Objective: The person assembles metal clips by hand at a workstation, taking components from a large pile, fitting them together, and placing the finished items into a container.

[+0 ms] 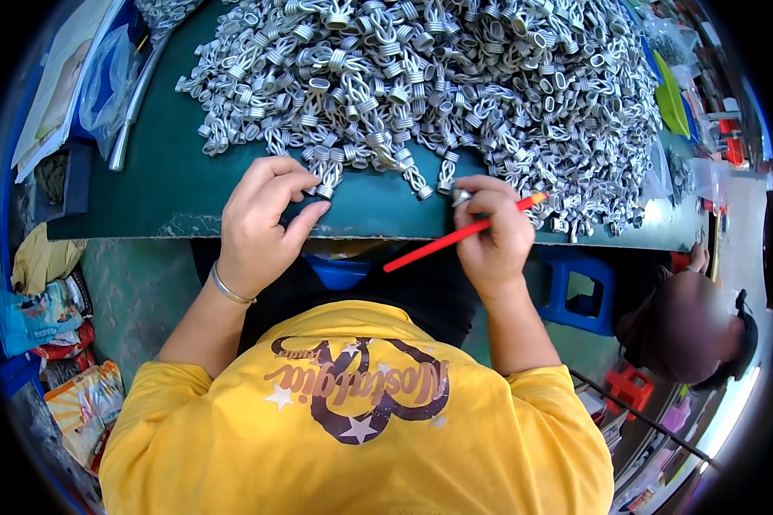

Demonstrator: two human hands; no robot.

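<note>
My left hand (264, 215) rests at the table's near edge, thumb and fingers apart. Its fingertips are beside or touching a small grey metal fitting (326, 178) made of a ribbed oval collar and twisted loops. In my right hand (496, 227) is a slim red pencil-like stick (425, 251) with a yellowish end, lying slantwise through the fingers. A small metal piece (461, 196) shows at the right thumb and fingertips; whether they pinch it cannot be told. Between my hands, single fittings (416, 182) lie at the front of a large pile (421, 77).
The pile spreads over the green table (167, 184). A dark bin (69, 184) and clear plastic bags (107, 81) are at the left. A blue stool (580, 287) stands below the table. Another person (687, 330) sits at the right, a hand by the table's corner.
</note>
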